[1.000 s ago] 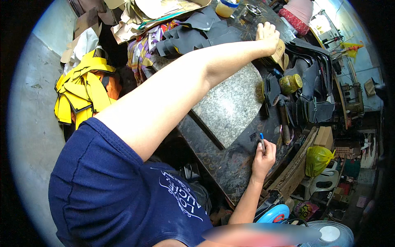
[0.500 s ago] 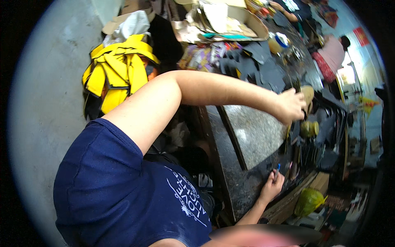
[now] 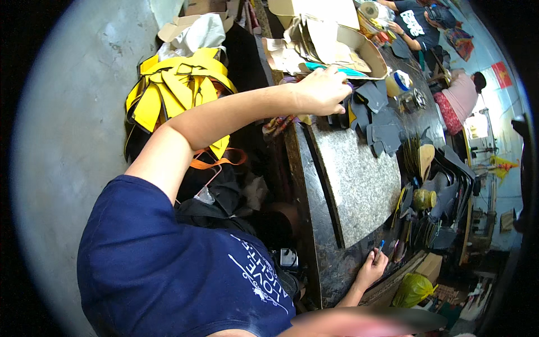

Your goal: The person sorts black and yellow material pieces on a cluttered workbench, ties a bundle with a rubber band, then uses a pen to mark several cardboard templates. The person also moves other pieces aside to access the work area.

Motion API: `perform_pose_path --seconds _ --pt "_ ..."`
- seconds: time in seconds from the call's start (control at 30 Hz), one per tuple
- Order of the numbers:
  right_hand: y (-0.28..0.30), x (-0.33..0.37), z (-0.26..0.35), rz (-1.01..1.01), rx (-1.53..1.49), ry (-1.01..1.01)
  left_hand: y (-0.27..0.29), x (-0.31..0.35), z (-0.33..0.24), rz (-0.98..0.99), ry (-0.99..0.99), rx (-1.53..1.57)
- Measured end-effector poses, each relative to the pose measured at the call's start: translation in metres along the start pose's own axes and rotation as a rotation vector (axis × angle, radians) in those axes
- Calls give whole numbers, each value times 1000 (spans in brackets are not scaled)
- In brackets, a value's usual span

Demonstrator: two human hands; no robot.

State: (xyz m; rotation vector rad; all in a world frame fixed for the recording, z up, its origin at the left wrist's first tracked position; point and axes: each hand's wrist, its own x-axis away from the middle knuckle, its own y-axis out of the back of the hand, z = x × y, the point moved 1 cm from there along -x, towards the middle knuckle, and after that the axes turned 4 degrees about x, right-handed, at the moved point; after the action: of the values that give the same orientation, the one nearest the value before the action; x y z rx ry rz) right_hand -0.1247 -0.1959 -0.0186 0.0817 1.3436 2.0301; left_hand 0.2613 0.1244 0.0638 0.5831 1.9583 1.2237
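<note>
My left hand (image 3: 321, 91) reaches across the far left part of the table, its fingers curled down over dark grey cut sheet pieces (image 3: 385, 135). What those fingers hold, if anything, is hidden beneath them. At the near right, my right hand (image 3: 373, 271) grips a blue-tipped pen (image 3: 379, 249), resting on the dark tabletop (image 3: 331, 275). Between the two hands lies a speckled pale grey slab (image 3: 359, 180). Beyond its right edge stand a stack of dark pieces (image 3: 449, 180), a tan flat piece (image 3: 426, 160) and a yellowish jar (image 3: 424, 199).
A carton of papers (image 3: 370, 50) and a blue-lidded jar (image 3: 397, 83) stand at the back. Yellow straps (image 3: 185, 84) are heaped left of the table. A yellow-green plastic bag (image 3: 412, 290) sits at the lower right. Two people (image 3: 457, 95) are at the far side.
My left hand has moved left, from the tan piece and the stack to the dark grey pieces beside the slab. The right hand keeps the pen in nearly the same place.
</note>
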Motion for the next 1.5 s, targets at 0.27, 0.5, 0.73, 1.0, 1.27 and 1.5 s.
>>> perform_pose_path --seconds 0.27,0.5,0.73,1.0,1.27,1.5 --pt "-1 -84 37 -52 39 244 -62 16 -79 -338 -438 285" --pt "-40 -151 48 55 351 -37 -96 32 -85 -502 -430 170" --pt "-48 -163 14 -23 373 25 -49 24 -56 -718 -485 253" --pt "-11 -145 51 -125 205 139 -17 -6 79 -497 133 59" --pt "-45 -56 119 -3 327 730 -43 -55 169 -612 756 883" --pt "-52 -56 102 -12 88 631 -62 -80 163 -555 965 830"
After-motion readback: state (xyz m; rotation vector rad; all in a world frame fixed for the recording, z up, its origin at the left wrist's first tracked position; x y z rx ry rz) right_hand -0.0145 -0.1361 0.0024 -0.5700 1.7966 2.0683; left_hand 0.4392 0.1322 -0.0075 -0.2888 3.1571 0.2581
